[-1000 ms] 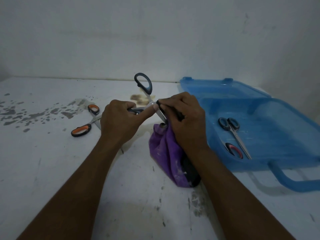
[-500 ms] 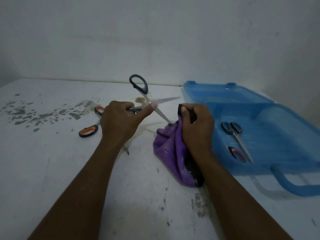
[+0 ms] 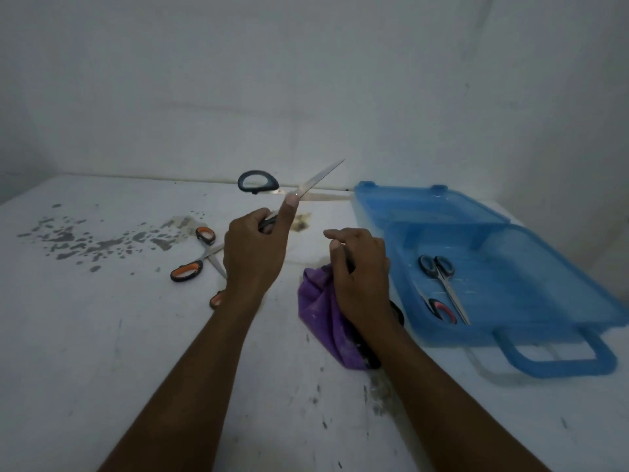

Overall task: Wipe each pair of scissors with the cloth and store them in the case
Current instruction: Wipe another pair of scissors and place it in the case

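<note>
Scissors (image 3: 316,178) are gripped by the left hand (image 3: 253,253) with blades spread, apparently for wiping, while the cloth (image 3: 323,318) is clutched in the right hand (image 3: 360,277).

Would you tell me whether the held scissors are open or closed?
Open: the black-handled scissors in the left hand show two blades spread apart.

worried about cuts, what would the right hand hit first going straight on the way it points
Right hand likely meets the open blades of the black-handled scissors in the left hand; depth unclear.
</note>
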